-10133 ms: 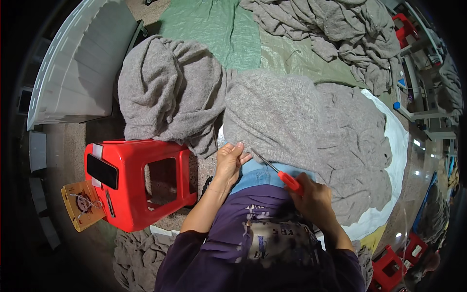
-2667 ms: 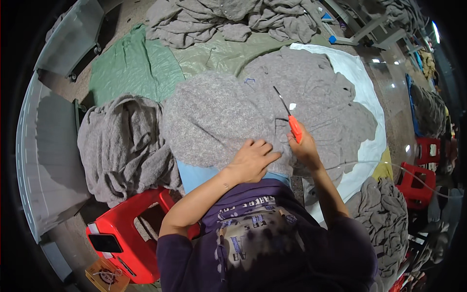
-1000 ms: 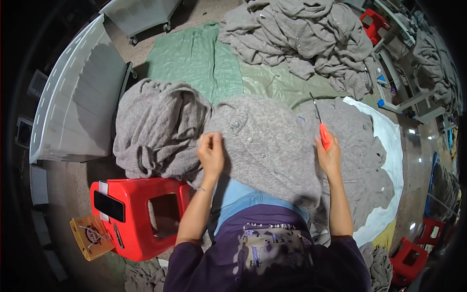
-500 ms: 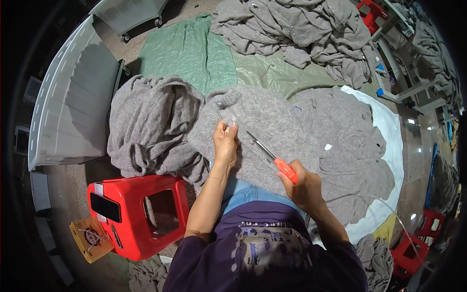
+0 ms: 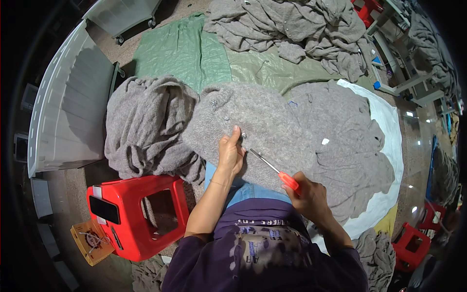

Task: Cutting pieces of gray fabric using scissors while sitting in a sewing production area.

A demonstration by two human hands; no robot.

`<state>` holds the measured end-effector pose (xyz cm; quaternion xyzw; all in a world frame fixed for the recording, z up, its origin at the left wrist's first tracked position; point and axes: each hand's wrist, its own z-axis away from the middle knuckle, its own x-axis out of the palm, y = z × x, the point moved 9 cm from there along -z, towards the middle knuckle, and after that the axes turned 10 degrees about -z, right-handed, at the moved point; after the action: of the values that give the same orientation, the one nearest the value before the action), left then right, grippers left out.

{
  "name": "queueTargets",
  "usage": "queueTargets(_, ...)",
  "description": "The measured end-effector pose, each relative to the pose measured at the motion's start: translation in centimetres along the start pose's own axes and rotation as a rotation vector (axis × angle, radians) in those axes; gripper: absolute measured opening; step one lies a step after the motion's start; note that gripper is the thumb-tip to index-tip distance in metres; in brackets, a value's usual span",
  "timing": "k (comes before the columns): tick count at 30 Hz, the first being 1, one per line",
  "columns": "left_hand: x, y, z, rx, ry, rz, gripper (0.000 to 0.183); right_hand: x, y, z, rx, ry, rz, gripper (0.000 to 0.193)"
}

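Note:
A grey knit garment [image 5: 272, 112] lies spread across my lap, with several shiny buttons [image 5: 226, 118] in a slanting row. My left hand [image 5: 230, 155] is closed on its front edge, thumb on top beside a button; the fingers beneath are partly hidden. In my right hand [image 5: 311, 194] is a red-handled tool with a thin metal shaft [image 5: 265, 161], much like a screwdriver. Its tip is close to the lowest visible button; whether it touches the cloth I cannot tell.
Left of my lap lies a bundled grey garment [image 5: 151, 121], behind a red stool [image 5: 131, 243] bearing a phone [image 5: 104, 209]. More knitwear [image 5: 350, 146] lies on the right over a white sheet [image 5: 389, 131]. A grey pile [image 5: 292, 24] is at the back. A wheeled bin [image 5: 68, 107] stands left.
My left hand has moved slightly down and right along the garment's edge, uncovering buttons above it. The tool and my right hand have shifted a little lower and right.

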<state>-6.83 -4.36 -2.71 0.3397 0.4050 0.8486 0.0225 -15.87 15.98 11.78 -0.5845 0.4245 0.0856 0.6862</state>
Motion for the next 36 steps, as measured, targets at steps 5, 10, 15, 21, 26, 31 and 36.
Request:
queueTargets(5,1.7,0.0,1.1,0.001,0.003,-0.029,0.017,-0.6,1.5,1.4,0.079,-0.028,0.091,0.023)
queueTargets(10,2.4,-0.1,1.2,0.01,0.035,-0.032,0.021,-1.9,1.7,2.1,0.121,-0.036,0.143,0.021)
queueTargets(15,2.1,-0.1,2.2,0.033,0.092,-0.169,0.021,-3.2,2.1,2.8,0.194,0.003,0.028,0.019)
queueTargets(21,12.8,-7.3,13.3,0.234,-1.052,-1.301,0.025,-6.2,3.2,1.1,0.253,0.277,-0.252,0.021)
queueTargets(26,11.7,1.0,12.2,0.49,-0.806,-1.241,0.016,-7.1,4.2,0.0,0.268,0.361,-0.36,0.02)
queueTargets(31,3.4,16.0,2.7,0.699,0.159,-1.784,0.079,-5.4,5.7,-0.2,0.256,0.337,-0.321,0.022)
queueTargets(36,-1.1,17.5,-6.2,0.117,-0.064,-1.334,0.022,-3.8,4.4,-1.9,0.171,0.326,-0.329,0.02)
